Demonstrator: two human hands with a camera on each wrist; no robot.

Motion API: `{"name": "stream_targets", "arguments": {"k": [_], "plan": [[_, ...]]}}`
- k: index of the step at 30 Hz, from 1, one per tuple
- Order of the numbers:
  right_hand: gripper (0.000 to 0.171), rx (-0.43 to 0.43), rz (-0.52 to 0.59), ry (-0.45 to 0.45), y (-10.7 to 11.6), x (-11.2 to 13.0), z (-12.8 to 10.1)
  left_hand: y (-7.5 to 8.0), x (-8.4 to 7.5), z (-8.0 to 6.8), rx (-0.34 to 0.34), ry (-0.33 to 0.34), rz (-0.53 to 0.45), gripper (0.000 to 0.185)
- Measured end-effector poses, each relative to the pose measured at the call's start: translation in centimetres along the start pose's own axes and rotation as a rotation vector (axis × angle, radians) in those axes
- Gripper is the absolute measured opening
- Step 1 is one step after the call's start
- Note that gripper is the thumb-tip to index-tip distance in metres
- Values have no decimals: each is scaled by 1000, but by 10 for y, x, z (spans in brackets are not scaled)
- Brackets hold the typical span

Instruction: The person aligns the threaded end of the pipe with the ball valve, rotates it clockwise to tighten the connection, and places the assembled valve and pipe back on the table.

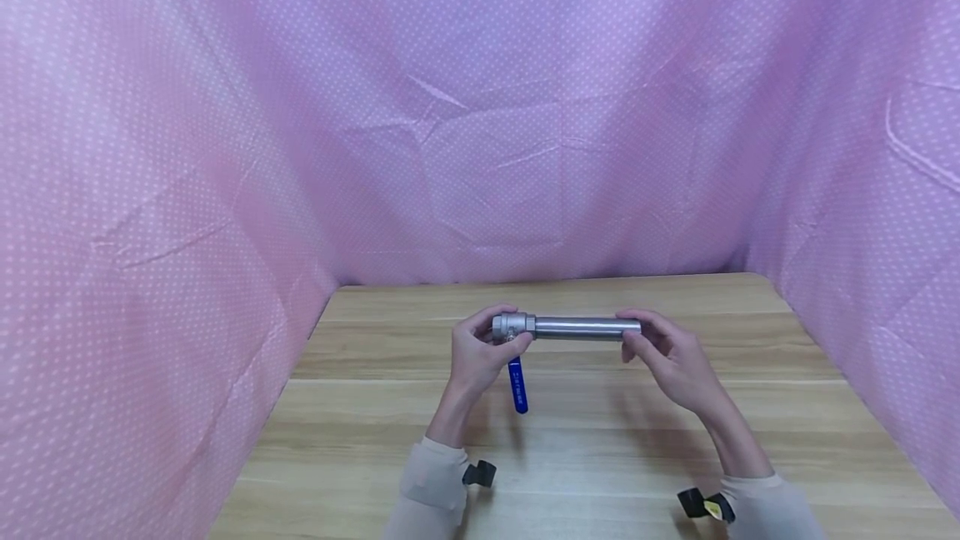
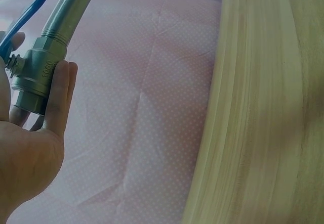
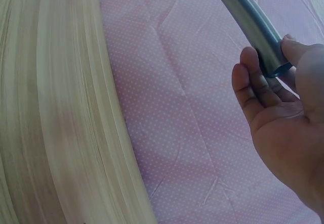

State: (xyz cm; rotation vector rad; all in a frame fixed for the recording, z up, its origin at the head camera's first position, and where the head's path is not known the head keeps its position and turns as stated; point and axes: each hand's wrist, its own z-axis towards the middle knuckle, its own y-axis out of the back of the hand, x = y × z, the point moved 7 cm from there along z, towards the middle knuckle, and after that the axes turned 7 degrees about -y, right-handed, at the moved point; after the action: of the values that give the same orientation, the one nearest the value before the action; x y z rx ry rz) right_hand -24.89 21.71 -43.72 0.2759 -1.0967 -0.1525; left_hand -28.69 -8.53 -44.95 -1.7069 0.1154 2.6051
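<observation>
Between both hands a steel pipe (image 1: 581,327) is held level above the table, joined at its left end to a ball valve (image 1: 512,324). My left hand (image 1: 477,354) grips the valve body, thumb on the near side and fingers behind. From the valve a blue lever handle (image 1: 517,386) points down toward me. The left wrist view shows raised lettering on the valve body (image 2: 39,68) and the threaded joint with the pipe. My right hand (image 1: 678,363) pinches the pipe's free end between thumb and fingers. That end looks open in the right wrist view, by the fingertips (image 3: 248,57).
A wood-grain table (image 1: 360,440) lies under the hands. Pink dotted cloth (image 1: 487,182) hangs behind it and along both sides. Black straps (image 1: 480,473) show at the wrists, over light sleeves.
</observation>
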Motion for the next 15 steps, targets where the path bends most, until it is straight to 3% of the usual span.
{"name": "stream_targets", "arguments": {"k": [6, 15], "plan": [[46, 5, 86, 40, 0, 2, 0, -1, 2, 1, 8, -4, 9, 44], [40, -23, 22, 17, 2, 1, -1, -2, 2, 0, 12, -8, 18, 44]]}}
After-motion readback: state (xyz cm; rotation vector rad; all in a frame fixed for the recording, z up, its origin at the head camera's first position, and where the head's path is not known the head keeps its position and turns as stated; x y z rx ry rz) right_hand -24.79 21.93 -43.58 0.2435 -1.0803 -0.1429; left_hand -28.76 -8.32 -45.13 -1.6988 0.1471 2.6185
